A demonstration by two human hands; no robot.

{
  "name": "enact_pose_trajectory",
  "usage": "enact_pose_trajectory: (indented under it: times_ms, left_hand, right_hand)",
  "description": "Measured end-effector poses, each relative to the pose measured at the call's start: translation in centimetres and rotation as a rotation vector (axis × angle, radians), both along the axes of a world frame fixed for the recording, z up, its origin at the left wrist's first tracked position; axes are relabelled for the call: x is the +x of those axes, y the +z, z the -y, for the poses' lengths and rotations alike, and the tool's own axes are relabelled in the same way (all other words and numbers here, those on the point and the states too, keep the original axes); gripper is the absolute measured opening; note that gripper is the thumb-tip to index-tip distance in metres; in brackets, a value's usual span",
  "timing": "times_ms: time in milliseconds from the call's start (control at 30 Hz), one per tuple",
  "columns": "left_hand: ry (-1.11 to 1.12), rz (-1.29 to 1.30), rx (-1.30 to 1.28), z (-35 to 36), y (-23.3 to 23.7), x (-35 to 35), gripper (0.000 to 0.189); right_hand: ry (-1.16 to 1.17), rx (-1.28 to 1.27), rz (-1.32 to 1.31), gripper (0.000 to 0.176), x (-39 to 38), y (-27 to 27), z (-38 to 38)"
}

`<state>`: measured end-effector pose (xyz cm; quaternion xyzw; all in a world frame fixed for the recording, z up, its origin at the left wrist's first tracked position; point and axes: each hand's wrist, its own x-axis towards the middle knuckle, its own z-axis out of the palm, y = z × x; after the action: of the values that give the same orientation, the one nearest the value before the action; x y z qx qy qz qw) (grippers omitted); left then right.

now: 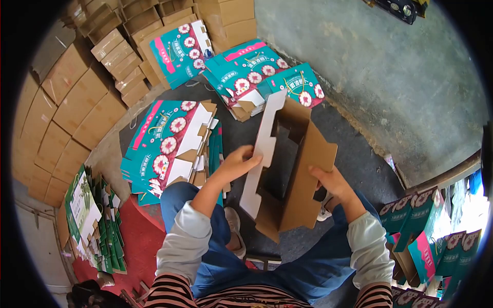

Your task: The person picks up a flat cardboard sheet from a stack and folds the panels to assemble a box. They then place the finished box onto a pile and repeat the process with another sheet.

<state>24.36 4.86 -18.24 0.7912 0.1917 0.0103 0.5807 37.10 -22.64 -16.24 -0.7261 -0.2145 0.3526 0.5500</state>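
An open cardboard box (298, 190) stands between my knees, unfolded into a hollow frame, brown inside with a white flap on its left. Through its middle I see dark floor, so the bottom looks open. My left hand (240, 163) grips the white flap edge. On the opposite side, my right hand (331, 182) pinches the brown flap, thumb inside; some of its fingers are hidden behind the cardboard. Near my left knee lies a stack of flattened teal gift boxes (167, 133) with pink strips and round white-and-red food pictures.
More flattened teal boxes (246, 66) lie ahead by the grey wall (370, 77). Brown cartons (77, 102) are piled at left. Green folded boxes (87, 210) lean lower left on a red mat (138, 241). Assembled teal boxes (418, 215) stand at right.
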Motion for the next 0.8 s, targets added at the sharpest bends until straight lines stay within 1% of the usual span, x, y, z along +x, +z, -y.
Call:
enact_pose_trajectory:
  times_ms: [33, 133, 233, 267, 367, 400, 467, 500, 567, 600, 700, 733, 800]
  left_hand:
    - [-0.087, -0.092, -0.152, 1.3, 2.3, -0.1, 0.093]
    - [-0.038, 0.078, -0.085, 1.9, 1.7, 1.2, 0.097]
    - [-0.100, 0.105, 0.343, 3.5, 1.8, 0.9, 0.101]
    - [-0.101, 0.030, 0.312, 4.1, 2.7, 0.4, 0.092]
    - [-0.111, 0.045, 0.115, 3.2, 1.2, 0.1, 0.075]
    - [-0.126, 0.117, 0.179, 3.0, 0.5, 0.0, 0.073]
    - [-0.148, 0.264, 0.308, 3.3, 0.1, -0.7, 0.071]
    - [-0.139, 0.239, 0.346, 3.8, -0.1, -1.4, 0.073]
    - [-0.139, 0.181, 0.426, 5.8, 1.9, -3.5, 0.076]
    - [-0.149, 0.194, 0.473, 6.7, 1.5, -4.0, 0.081]
    - [-0.199, 0.202, 0.632, 8.7, 0.2, -4.1, 0.084]
    - [-0.195, 0.193, 0.620, 9.1, 0.6, -3.8, 0.084]
    - [-0.244, 0.071, 0.724, 9.5, 0.8, -2.5, 0.086]
  right_hand:
    - [-0.017, 0.005, -0.016, 0.029, 0.3, -0.3, 0.2]
    - [-0.069, 0.041, -0.051, 0.034, 0.7, 0.1, 0.1]
    - [-0.100, 0.093, -0.098, 0.040, 0.3, 0.2, -0.4]
    - [-0.090, 0.101, -0.115, 0.042, 0.5, 0.1, -0.4]
    - [-0.131, 0.105, -0.127, 0.045, 0.6, -0.6, -0.3]
    - [-0.151, 0.102, -0.120, 0.046, 0.8, -0.8, -0.3]
    - [-0.177, 0.166, -0.007, 0.044, 1.5, -1.0, -0.3]
    - [-0.192, 0.199, 0.048, 0.043, 2.0, -1.1, -0.1]
    - [-0.211, 0.061, 0.033, 0.040, 2.9, -1.5, 0.6]
    - [-0.222, -0.007, 0.023, 0.039, 3.2, -1.8, 0.8]
    - [-0.223, -0.085, 0.153, 0.039, 3.6, -3.4, 0.4]
    - [-0.227, -0.080, 0.140, 0.039, 3.7, -3.6, 0.4]
    - [-0.230, -0.070, 0.119, 0.039, 3.9, -3.9, 0.2]
